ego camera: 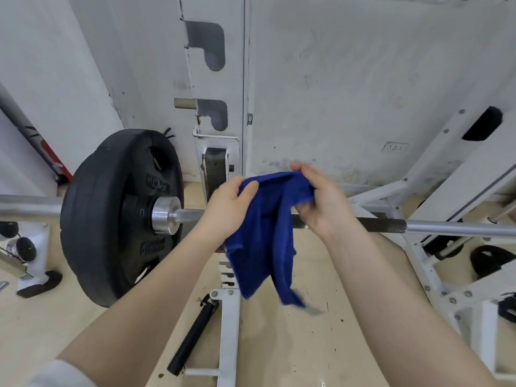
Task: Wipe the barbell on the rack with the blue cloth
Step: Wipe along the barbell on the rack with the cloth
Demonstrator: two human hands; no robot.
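Your one blue cloth [265,233] hangs in front of the barbell [446,227] and hides its middle stretch; the bar's left and right ends run out of view. Your left hand [226,210] pinches the cloth's top left edge, and your right hand [321,199] grips the bunched top right. Its lower tips blur. One black plate [111,216] sits left on the bar, held by the white rack [435,188].
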